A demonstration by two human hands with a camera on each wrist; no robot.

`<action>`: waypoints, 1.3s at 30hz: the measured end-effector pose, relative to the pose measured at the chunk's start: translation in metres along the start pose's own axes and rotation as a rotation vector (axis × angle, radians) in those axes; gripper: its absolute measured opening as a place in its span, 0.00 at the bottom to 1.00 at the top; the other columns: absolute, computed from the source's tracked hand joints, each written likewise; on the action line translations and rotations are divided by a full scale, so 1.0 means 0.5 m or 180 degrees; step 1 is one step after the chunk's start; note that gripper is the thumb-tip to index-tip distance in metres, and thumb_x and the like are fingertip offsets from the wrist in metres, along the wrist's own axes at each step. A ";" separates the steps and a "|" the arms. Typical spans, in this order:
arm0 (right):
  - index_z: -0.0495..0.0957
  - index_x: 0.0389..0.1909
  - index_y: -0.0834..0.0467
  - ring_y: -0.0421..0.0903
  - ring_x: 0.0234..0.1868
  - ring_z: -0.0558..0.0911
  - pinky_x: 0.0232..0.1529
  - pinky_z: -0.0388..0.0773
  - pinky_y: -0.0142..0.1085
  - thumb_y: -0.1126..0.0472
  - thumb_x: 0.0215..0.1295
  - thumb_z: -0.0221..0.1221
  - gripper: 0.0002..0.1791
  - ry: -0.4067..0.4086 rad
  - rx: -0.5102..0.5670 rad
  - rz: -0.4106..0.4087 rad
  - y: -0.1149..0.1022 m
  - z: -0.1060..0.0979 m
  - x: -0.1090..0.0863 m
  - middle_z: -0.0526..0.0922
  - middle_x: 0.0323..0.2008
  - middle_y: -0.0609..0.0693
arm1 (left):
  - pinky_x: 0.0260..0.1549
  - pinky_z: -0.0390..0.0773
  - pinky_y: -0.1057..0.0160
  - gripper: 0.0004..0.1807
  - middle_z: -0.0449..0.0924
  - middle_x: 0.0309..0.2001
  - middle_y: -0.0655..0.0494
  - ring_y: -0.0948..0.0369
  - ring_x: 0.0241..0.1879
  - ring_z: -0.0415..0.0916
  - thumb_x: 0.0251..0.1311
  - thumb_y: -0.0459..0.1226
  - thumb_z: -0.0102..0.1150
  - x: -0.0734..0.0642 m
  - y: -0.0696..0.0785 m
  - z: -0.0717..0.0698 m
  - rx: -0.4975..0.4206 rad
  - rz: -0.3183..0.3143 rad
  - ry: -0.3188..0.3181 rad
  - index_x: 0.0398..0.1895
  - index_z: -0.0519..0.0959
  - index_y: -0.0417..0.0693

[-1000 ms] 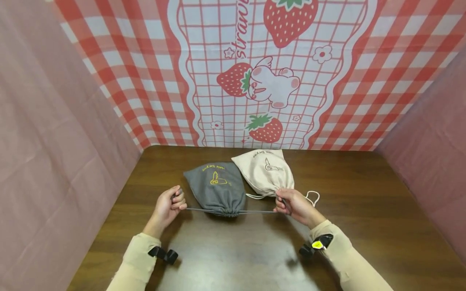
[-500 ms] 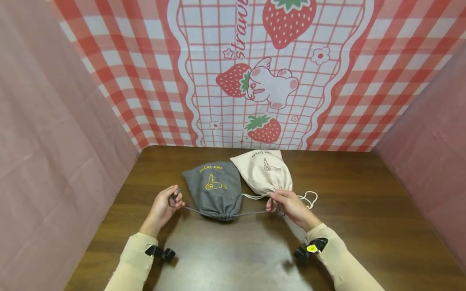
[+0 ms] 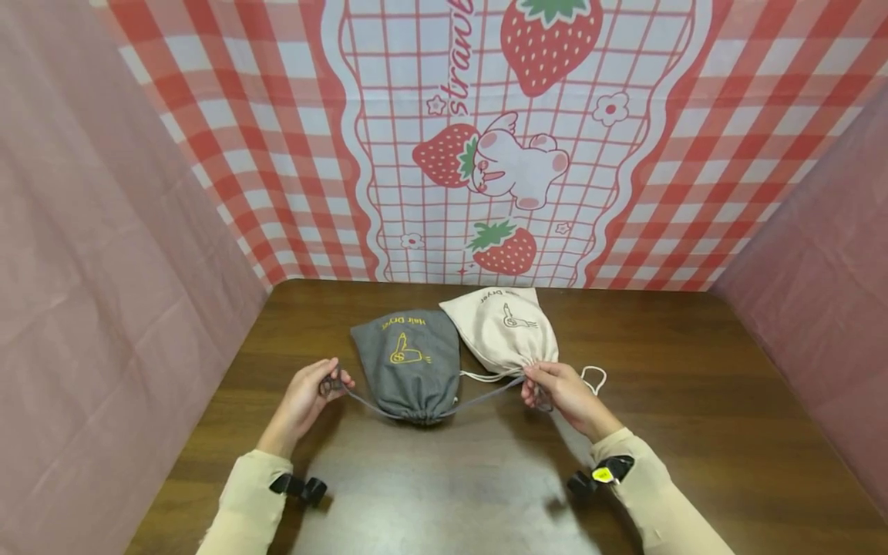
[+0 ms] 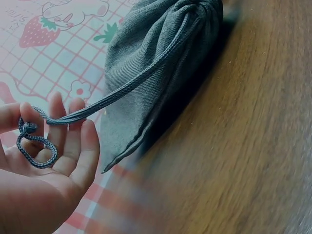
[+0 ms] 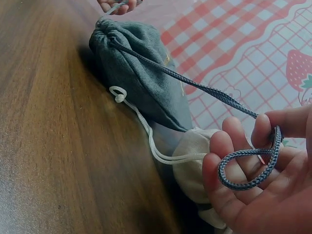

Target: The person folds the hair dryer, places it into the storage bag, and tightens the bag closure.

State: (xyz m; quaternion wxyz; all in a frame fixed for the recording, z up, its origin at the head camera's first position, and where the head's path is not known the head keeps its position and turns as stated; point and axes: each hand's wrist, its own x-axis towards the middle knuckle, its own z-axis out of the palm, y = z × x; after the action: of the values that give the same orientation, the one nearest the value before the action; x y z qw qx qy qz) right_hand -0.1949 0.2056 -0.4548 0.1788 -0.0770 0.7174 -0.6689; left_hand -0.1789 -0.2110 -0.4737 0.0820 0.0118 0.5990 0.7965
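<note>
A grey drawstring bag (image 3: pixel 416 385), printed in yellow with "Hair Dryer" and a dryer outline, lies on the table with its mouth gathered towards me. My left hand (image 3: pixel 305 395) pinches the knotted end of its left grey drawstring (image 4: pixel 131 92), and a small loop hangs over the fingers. On the other side, my right hand (image 3: pixel 567 393) pinches the right grey drawstring (image 5: pixel 190 82) between thumb and forefinger, its looped end lying across the palm. Both cords sag a little towards the bag. Beside it lies a cream drawstring bag (image 3: pixel 502 335), partly behind my right fingers.
White cords (image 5: pixel 148 131) of the cream bag trail over the brown wooden table (image 3: pixel 444 493). A red-checked strawberry cloth (image 3: pixel 388 154) hangs behind the table. Pink cloth walls (image 3: pixel 104 270) stand at both sides.
The grey cords were taut and straight between my hands; now they sag. The grey bag's mouth has shifted slightly left and nearer me. My left hand has moved slightly left, its fingers looser.
</note>
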 end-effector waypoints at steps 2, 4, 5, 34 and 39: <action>0.71 0.23 0.57 0.36 0.25 0.80 0.32 0.79 0.30 0.62 0.74 0.48 0.16 0.0014 0.0010 0.0043 0.000 -0.001 -0.001 0.79 0.21 0.43 | 0.40 0.78 0.65 0.19 0.83 0.26 0.63 0.66 0.33 0.82 0.75 0.37 0.40 -0.003 0.001 -0.001 0.0065 -0.0015 0.0030 0.21 0.70 0.53; 0.72 0.24 0.57 0.36 0.25 0.80 0.32 0.79 0.30 0.62 0.74 0.48 0.15 0.0025 0.0017 0.0073 0.001 -0.002 -0.002 0.79 0.21 0.43 | 0.40 0.78 0.65 0.19 0.83 0.27 0.63 0.65 0.34 0.82 0.75 0.37 0.40 -0.005 0.002 -0.002 0.0167 -0.0045 0.0093 0.21 0.70 0.52; 0.73 0.24 0.57 0.36 0.25 0.80 0.32 0.79 0.30 0.62 0.73 0.48 0.15 0.0021 0.0019 0.0077 0.001 -0.002 -0.002 0.79 0.21 0.43 | 0.40 0.78 0.66 0.19 0.83 0.28 0.64 0.66 0.34 0.82 0.75 0.37 0.40 -0.007 0.002 -0.003 0.0239 -0.0075 0.0135 0.21 0.69 0.52; 0.78 0.20 0.57 0.40 0.24 0.70 0.28 0.67 0.34 0.59 0.62 0.61 0.12 0.0515 -0.2737 -0.0361 0.006 0.011 -0.023 0.75 0.21 0.45 | 0.38 0.70 0.61 0.14 0.82 0.36 0.49 0.59 0.35 0.73 0.67 0.42 0.55 -0.027 0.009 -0.016 0.3380 -0.0100 0.0445 0.30 0.79 0.41; 0.77 0.21 0.55 0.41 0.25 0.72 0.29 0.68 0.36 0.59 0.62 0.62 0.10 0.0503 -0.3046 -0.0317 -0.002 0.018 -0.027 0.76 0.22 0.46 | 0.39 0.73 0.58 0.12 0.83 0.35 0.48 0.56 0.36 0.76 0.65 0.41 0.58 -0.024 0.006 -0.016 0.3453 -0.0073 0.0418 0.33 0.81 0.41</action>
State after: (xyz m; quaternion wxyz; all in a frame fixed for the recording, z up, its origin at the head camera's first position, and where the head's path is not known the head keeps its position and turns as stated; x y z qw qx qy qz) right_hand -0.1795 0.2020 -0.4523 0.0362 -0.1338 0.9512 -0.2756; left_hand -0.1682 -0.2212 -0.4719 0.0353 -0.0039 0.9278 0.3714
